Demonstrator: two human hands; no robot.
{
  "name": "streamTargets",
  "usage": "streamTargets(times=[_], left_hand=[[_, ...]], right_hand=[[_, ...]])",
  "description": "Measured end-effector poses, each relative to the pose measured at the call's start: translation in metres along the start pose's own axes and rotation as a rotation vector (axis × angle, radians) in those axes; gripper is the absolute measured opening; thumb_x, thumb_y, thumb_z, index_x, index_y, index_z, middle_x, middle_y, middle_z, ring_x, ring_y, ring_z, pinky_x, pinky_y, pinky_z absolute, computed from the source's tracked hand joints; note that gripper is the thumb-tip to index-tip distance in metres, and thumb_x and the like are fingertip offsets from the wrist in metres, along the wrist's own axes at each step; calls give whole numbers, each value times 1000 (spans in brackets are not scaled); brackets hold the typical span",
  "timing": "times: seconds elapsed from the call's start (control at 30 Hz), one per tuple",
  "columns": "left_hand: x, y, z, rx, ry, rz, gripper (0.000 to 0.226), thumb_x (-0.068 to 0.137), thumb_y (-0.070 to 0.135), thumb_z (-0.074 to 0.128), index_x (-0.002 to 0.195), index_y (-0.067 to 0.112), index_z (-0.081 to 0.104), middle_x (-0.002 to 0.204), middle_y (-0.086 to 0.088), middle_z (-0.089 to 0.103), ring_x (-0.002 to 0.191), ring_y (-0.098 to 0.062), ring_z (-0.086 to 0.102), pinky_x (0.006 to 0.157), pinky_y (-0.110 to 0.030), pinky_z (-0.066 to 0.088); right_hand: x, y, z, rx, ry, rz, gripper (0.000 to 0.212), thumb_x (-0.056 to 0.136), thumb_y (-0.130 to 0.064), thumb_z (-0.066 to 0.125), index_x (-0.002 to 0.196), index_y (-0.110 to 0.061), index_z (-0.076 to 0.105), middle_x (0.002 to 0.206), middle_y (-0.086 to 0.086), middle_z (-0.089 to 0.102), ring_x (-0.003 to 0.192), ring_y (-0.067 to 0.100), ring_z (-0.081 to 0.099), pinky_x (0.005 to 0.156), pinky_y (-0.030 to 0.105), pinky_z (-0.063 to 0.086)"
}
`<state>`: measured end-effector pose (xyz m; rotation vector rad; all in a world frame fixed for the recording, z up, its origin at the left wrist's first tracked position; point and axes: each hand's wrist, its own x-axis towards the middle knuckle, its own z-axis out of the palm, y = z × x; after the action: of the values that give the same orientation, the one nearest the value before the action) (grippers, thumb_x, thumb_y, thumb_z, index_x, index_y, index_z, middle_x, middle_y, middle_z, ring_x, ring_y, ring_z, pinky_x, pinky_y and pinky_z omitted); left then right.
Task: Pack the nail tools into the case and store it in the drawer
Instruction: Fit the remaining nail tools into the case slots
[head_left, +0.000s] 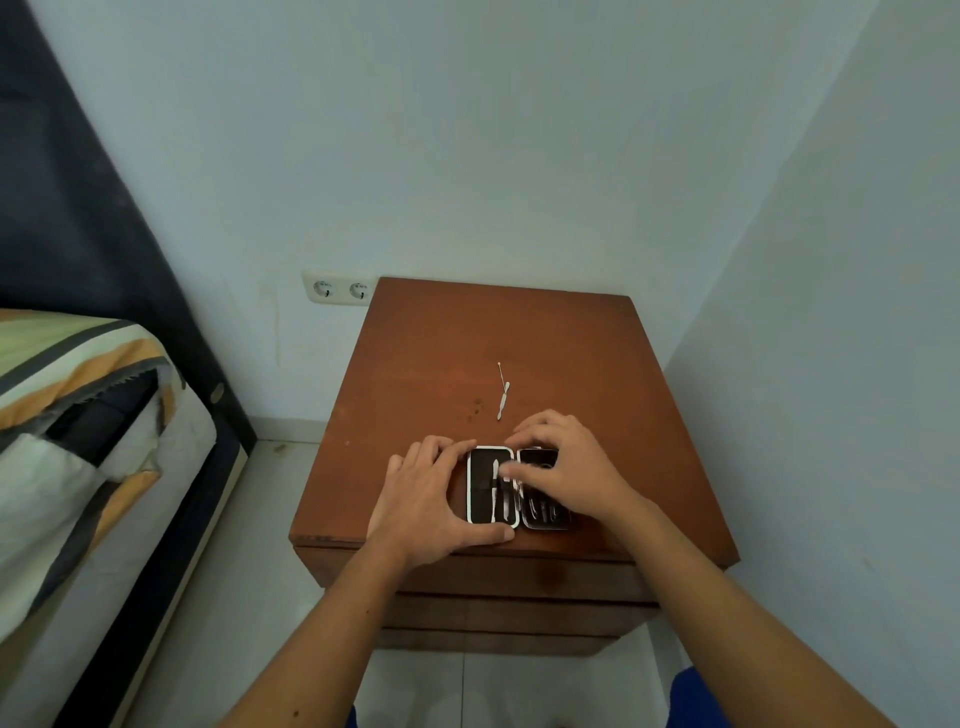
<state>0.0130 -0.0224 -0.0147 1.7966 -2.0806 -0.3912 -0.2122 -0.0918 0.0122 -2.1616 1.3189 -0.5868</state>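
Both bare forearms reach up from the bottom of the head view toward a brown wooden nightstand (519, 332), whose drawer fronts (519, 582) sit shut below its top. On the near edge of that surface lies the case (493, 486), opened flat into two black halves side by side. The left hand (431, 504) cups the left half: its thumb lies along the near edge, its fingers curl around the far left corner, so this grip braces the case from the side. A metal tool (500, 491) sits upright in that half. The right hand (566, 467) covers the right half with its fingers spread and bent; its fingertips blur near the middle seam, and it cannot be told whether this grip pinches anything. More tools (545, 512) show in the right half. Farther back, apart from the case, two thin tools (503, 395) lie loose on the bare wood. Behind the nightstand, a double wall socket (337, 289) sits to the left.
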Motion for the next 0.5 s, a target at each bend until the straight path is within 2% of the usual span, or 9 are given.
streamTargets(times=[0.07, 0.17, 0.27, 0.37, 0.5], left_hand=[[0, 0, 0, -3, 10, -1, 119, 54, 105, 56, 152, 39, 41, 133, 18, 42, 122, -6, 41, 104, -36, 34], [1, -1, 0, -9, 3, -7, 120, 53, 105, 56, 153, 39, 40, 133, 19, 42, 122, -5, 40, 105, -36, 34], [1, -1, 0, -15, 1, -5, 119, 54, 104, 57, 153, 39, 39, 134, 18, 41, 122, -5, 39, 106, -36, 34], [2, -1, 0, -19, 6, -5, 119, 54, 104, 58, 153, 40, 39, 134, 18, 41, 121, -5, 39, 106, -35, 33], [3, -1, 1, -12, 8, -3, 118, 55, 104, 57, 153, 39, 39, 135, 18, 42, 122, -5, 39, 105, -33, 32]], right_hand=[[18, 0, -3, 76, 95, 62, 24, 85, -40, 83, 107, -31, 78, 109, -17, 69, 104, 3, 63, 96, 27, 52], [48, 1, -4, 108, 162, 173, 26, 87, -32, 83, 112, -25, 77, 103, -9, 74, 94, 8, 68, 94, 36, 56], [71, 9, 2, 80, 135, 236, 46, 84, -39, 84, 127, -24, 71, 107, -6, 71, 100, 13, 63, 93, 33, 51], [84, 18, 8, 0, 99, 246, 69, 79, -50, 85, 141, -29, 61, 107, -8, 61, 111, 20, 55, 100, 38, 48], [89, 23, 11, -65, 58, 223, 67, 78, -54, 85, 138, -32, 63, 112, -5, 55, 116, 20, 48, 103, 37, 44]])
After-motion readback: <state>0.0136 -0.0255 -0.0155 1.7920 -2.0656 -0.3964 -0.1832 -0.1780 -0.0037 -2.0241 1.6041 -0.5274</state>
